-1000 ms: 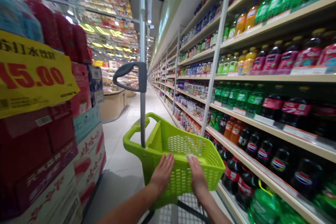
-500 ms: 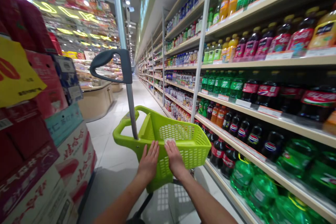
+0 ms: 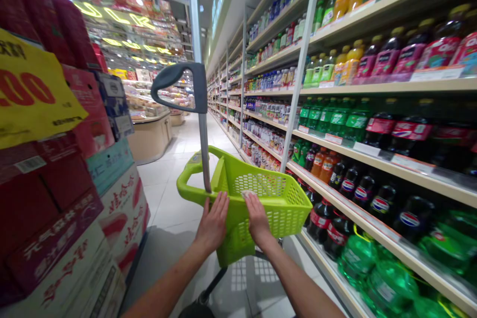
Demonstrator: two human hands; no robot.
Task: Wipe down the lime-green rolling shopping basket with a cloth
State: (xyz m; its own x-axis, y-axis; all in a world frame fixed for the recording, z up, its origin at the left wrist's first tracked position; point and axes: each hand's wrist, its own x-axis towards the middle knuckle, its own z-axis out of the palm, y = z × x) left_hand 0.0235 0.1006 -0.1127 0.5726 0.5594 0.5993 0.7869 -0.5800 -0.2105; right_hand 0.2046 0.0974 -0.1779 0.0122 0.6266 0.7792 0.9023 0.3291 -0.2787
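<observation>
A lime-green plastic shopping basket (image 3: 274,198) on a wheeled stand is in front of me in a supermarket aisle. Its grey pull handle (image 3: 179,84) rises on a metal pole at its left side. My left hand (image 3: 213,222) lies flat against the basket's near wall, fingers stretched out. My right hand (image 3: 256,216) rests beside it on the near rim, fingers extended, with a small pale thing under the fingertips that I cannot make out. The basket looks empty.
Long shelves (image 3: 372,151) of soft-drink bottles run along the right. Stacked red and white drink cartons (image 3: 74,208) with a yellow price sign (image 3: 33,94) stand at the left. The tiled aisle floor (image 3: 164,203) stretches ahead toward a display counter (image 3: 149,134).
The view swung left and then partly back to the right. Both hands stay on the basket's near side, and the basket keeps its place ahead of me.
</observation>
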